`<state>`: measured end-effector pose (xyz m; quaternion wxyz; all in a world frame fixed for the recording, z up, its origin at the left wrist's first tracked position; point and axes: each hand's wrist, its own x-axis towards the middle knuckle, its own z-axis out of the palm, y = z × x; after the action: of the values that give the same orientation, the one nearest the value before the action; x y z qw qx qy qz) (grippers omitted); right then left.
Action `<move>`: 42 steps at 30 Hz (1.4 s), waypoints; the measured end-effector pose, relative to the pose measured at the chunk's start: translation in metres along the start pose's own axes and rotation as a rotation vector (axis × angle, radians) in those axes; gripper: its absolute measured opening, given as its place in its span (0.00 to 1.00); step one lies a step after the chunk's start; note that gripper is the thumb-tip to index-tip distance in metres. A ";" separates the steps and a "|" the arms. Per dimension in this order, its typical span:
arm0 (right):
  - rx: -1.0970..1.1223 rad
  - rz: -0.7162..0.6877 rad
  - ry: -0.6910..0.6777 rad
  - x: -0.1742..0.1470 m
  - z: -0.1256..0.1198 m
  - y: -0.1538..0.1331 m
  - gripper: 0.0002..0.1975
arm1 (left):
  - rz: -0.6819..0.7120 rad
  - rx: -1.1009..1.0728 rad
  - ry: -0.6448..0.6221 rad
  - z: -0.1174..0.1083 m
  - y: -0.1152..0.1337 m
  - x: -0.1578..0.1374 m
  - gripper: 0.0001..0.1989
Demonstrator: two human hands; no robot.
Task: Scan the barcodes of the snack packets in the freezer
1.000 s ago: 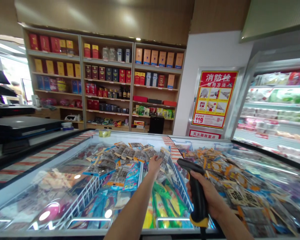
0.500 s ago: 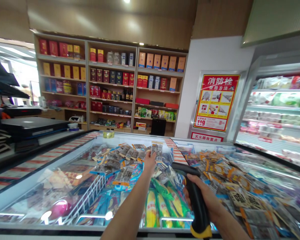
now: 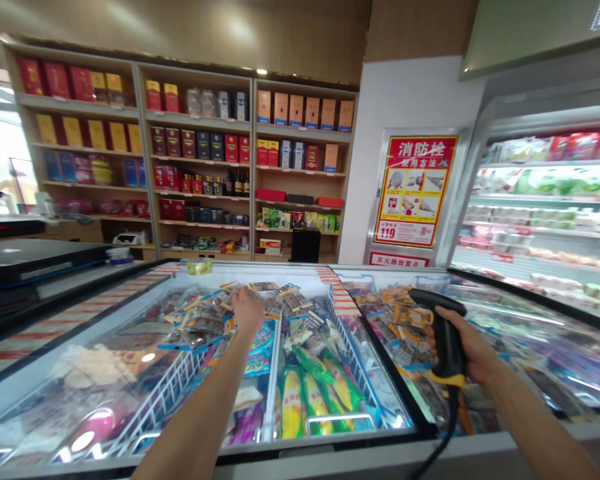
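Centre left of the frame: left hand (image 3: 247,310) at a heap of clear, blue- and orange-edged snack packets (image 3: 200,323) inside a chest freezer (image 3: 290,272); fingers partly bent and blurred, hold on any packet impossible to tell. Right of the frame: right hand (image 3: 475,350) wrapped around the grip of a black barcode scanner (image 3: 449,353), nose toward the upper left, cord (image 3: 450,423) trailing to the lower edge. Around and behind the scanner: further orange-edged packets (image 3: 397,333). Lower centre: yellow-and-green corn packages (image 3: 291,403); farther left, a white wire basket (image 3: 173,383). Upper left: shelved boxes (image 3: 203,145). Upper right: red fire-hydrant poster (image 3: 416,190), beside a refrigerated display case (image 3: 555,198).
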<state>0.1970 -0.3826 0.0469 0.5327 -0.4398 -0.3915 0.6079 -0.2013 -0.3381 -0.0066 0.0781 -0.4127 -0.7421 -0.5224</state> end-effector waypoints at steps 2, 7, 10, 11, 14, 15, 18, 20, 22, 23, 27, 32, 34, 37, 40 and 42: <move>0.025 -0.031 -0.002 0.007 -0.018 -0.007 0.10 | 0.052 0.095 0.058 -0.001 0.011 -0.004 0.21; 0.076 -0.080 0.010 0.026 -0.046 -0.009 0.09 | 0.190 0.061 0.072 0.013 0.061 -0.030 0.21; 0.092 -0.069 0.004 0.034 -0.050 -0.005 0.10 | 0.341 -0.075 -0.156 0.036 0.099 -0.069 0.20; 0.098 -0.065 -0.003 0.035 -0.051 -0.005 0.10 | 0.384 -0.115 -0.260 0.045 0.112 -0.088 0.20; 0.128 -0.069 -0.034 0.033 -0.055 -0.004 0.10 | 0.454 -0.224 -0.585 0.068 0.147 -0.151 0.20; 0.142 -0.071 -0.047 0.031 -0.057 -0.004 0.10 | 0.488 -0.248 -0.697 0.073 0.156 -0.172 0.22; 0.194 -0.071 -0.091 0.025 -0.068 -0.005 0.10 | 0.612 -0.146 -0.930 0.080 0.173 -0.217 0.29; 0.230 -0.075 -0.117 0.022 -0.073 -0.002 0.10 | 0.691 -0.056 -0.932 0.081 0.176 -0.228 0.32; 0.274 -0.093 -0.151 0.021 -0.074 0.005 0.10 | 0.709 0.005 -0.880 0.082 0.174 -0.226 0.32; 0.303 -0.106 -0.175 0.022 -0.073 0.010 0.11 | 0.695 0.028 -0.862 0.083 0.172 -0.222 0.31; 0.389 -0.123 -0.279 0.032 -0.059 0.034 0.13 | 0.624 0.071 -0.819 0.090 0.165 -0.209 0.28; 0.394 -0.092 -0.311 0.065 -0.041 0.048 0.13 | 0.578 0.070 -0.797 0.105 0.166 -0.202 0.27; 0.371 -0.075 -0.325 0.085 -0.035 0.046 0.13 | 0.554 0.088 -0.780 0.113 0.168 -0.195 0.25; 0.345 -0.040 -0.332 0.120 -0.025 0.044 0.13 | 0.508 0.069 -0.721 0.129 0.169 -0.178 0.23; 0.312 0.016 -0.341 0.148 -0.016 0.043 0.13 | 0.433 -0.045 -0.685 0.147 0.166 -0.158 0.25; 0.293 0.033 -0.354 0.156 -0.009 0.039 0.13 | 0.320 -0.148 -0.674 0.156 0.162 -0.146 0.26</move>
<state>0.1867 -0.2332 -0.0114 0.5038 -0.2506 -0.3790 0.7347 0.0550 -0.2666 -0.0402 -0.1199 -0.6766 -0.6127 -0.3905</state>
